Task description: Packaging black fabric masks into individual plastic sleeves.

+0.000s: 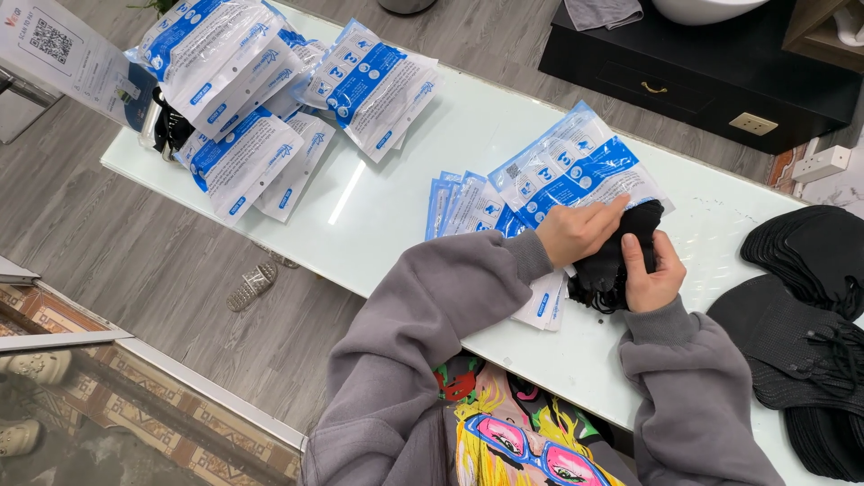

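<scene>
Grey fleece sleeves [423, 333] reach forward. The right hand [650, 270] is closed round a soft bundle of black masks [621, 256], thumb on top. The left hand [576, 232] pinches the mouth of a glossy blue-and-white plastic pouch [576, 171], the bundle's top already inside it. Flat empty pouches [463, 202] lie beside; filled packs [243, 90] are heaped far left, loose black masks [801, 306] right, on a pale glass table [387, 225] over grey plank floor [117, 225].

Left hand [576, 232] fingers extended, pressing down; right hand [650, 274] curled in closed grip.
</scene>
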